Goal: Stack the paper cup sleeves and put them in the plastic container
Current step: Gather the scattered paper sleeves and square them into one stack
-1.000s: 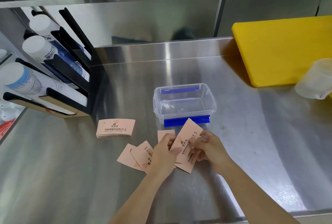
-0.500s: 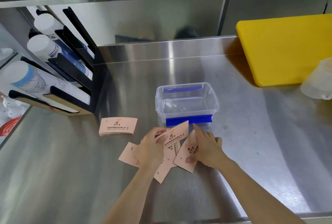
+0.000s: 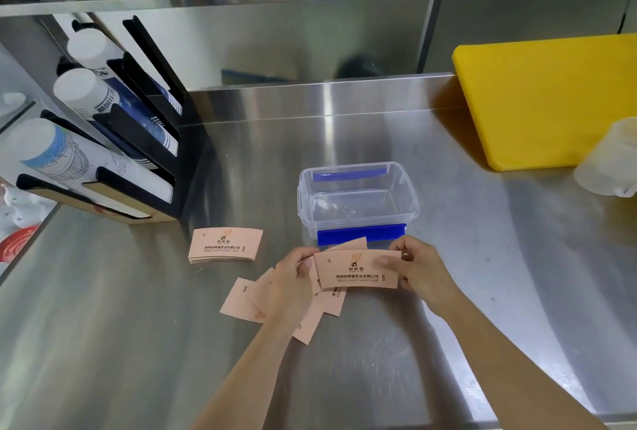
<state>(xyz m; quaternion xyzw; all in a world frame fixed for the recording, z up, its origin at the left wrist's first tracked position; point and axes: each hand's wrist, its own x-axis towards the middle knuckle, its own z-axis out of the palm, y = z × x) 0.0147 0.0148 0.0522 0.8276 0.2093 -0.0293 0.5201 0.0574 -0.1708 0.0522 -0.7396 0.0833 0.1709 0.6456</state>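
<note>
At frame centre, the left hand point(image 3: 293, 278) and right hand point(image 3: 418, 273) each pinched an end of one sleeve point(image 3: 356, 269), held just below the empty container point(image 3: 412, 204), with a stack point(image 3: 224, 245) lying left.

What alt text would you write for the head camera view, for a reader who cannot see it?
Two bare hands, left hand and right hand, hold one pink paper cup sleeve level above loose sleeves on a steel counter. Behind them stands an empty clear plastic container; a neat sleeve stack lies to the left.
</note>
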